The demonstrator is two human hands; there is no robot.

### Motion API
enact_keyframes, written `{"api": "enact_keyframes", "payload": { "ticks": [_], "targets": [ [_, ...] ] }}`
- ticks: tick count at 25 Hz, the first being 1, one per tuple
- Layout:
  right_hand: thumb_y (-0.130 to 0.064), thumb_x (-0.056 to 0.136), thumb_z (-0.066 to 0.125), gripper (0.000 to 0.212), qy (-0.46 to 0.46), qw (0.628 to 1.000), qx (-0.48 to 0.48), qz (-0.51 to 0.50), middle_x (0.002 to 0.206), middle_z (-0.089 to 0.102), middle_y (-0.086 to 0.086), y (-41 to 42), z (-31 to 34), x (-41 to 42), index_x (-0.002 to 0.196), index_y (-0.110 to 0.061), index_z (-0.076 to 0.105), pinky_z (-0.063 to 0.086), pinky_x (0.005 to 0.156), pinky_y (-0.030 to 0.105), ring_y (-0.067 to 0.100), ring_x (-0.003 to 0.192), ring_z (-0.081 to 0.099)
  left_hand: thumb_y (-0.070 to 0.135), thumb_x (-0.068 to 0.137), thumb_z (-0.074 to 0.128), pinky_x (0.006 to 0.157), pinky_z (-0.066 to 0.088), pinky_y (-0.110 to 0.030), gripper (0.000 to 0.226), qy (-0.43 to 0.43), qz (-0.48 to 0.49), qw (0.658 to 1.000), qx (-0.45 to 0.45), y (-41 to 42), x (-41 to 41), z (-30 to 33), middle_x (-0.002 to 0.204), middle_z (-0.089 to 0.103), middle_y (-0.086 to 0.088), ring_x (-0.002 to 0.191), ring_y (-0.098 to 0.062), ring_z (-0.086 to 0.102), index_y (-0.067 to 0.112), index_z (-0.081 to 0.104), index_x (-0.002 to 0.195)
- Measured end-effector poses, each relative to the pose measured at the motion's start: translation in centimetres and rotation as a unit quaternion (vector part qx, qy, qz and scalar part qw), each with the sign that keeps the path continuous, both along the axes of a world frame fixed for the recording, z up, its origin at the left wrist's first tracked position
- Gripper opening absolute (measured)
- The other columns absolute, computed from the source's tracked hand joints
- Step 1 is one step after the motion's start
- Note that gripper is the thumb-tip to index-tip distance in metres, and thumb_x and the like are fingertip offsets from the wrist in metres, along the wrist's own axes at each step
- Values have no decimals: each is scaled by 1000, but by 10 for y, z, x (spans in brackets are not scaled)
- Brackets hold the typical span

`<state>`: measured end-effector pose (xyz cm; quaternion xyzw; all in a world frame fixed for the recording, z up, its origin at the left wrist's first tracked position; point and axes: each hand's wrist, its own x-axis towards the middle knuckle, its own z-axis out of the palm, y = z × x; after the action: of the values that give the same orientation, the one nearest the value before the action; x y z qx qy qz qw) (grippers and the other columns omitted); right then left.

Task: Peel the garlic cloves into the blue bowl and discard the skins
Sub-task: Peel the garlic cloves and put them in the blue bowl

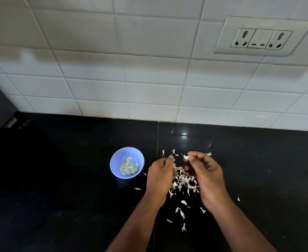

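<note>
A small white garlic clove (pixel 186 157), still partly in its papery skin, is pinched at the fingertips of the right hand (pixel 206 176), at about three o'clock from the round blue plastic bowl (pixel 127 162). The left hand (pixel 159 176) is curled beside it; whether anything is held there cannot be told. Peeling is judged the step in hand; next, the skin must be stripped and the clove dropped in the bowl, where a dozen or so pale peeled cloves (pixel 128 168) lie. Loose white skins (pixel 185 180) are scattered on the black countertop (pixel 58 179), at six o'clock from the hands.
</note>
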<state>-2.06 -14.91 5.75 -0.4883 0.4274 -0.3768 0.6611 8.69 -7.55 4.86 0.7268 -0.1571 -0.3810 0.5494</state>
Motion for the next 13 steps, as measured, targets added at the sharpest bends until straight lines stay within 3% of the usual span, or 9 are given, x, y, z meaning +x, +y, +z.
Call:
{"api": "enact_keyframes", "payload": {
  "ticks": [2, 4, 8, 11, 13],
  "targets": [
    [-4, 98, 68, 14, 60, 994, -86, 19, 89, 78, 1, -2, 3, -4, 103, -13, 77, 58, 72, 24, 12, 78, 70, 49, 104, 55, 58, 53, -33, 44, -8, -24, 1000, -10, -1, 0, 0, 68, 65, 6, 65, -8, 60, 13, 65, 80],
    [-8, 97, 70, 15, 113, 980, -159, 42, 93, 78, -5, -5, 6, -8, 101, -20, 78, 55, 76, 18, 6, 86, 72, 51, 105, 56, 56, 53, -31, 41, 31, -36, 998, -50, -1, -3, 3, 74, 67, 6, 69, -6, 62, 15, 67, 90],
    [-11, 95, 73, 18, 157, 948, -262, 89, 99, 75, -13, -5, 10, -12, 100, -27, 78, 54, 81, 15, 6, 99, 71, 32, 108, 56, 51, 49, -29, 27, 81, -67, 989, -107, -4, -5, 5, 75, 63, -2, 70, -10, 61, 12, 71, 99],
    [-10, 94, 74, 18, 153, 948, -271, 71, 96, 75, -16, -4, 10, -11, 99, -27, 78, 54, 80, 13, 5, 97, 72, 21, 107, 55, 48, 45, -27, 24, 149, -43, 979, -132, -7, -9, 6, 70, 58, -5, 64, -13, 56, 12, 72, 94],
    [-9, 94, 75, 16, 169, 933, -314, 48, 95, 74, -16, -6, 7, -11, 100, -23, 79, 54, 81, 14, 6, 96, 72, 20, 107, 55, 48, 40, -25, 24, 147, -15, 980, -136, -9, -17, 6, 67, 55, -4, 60, -11, 52, 11, 71, 91]
  ]
}}
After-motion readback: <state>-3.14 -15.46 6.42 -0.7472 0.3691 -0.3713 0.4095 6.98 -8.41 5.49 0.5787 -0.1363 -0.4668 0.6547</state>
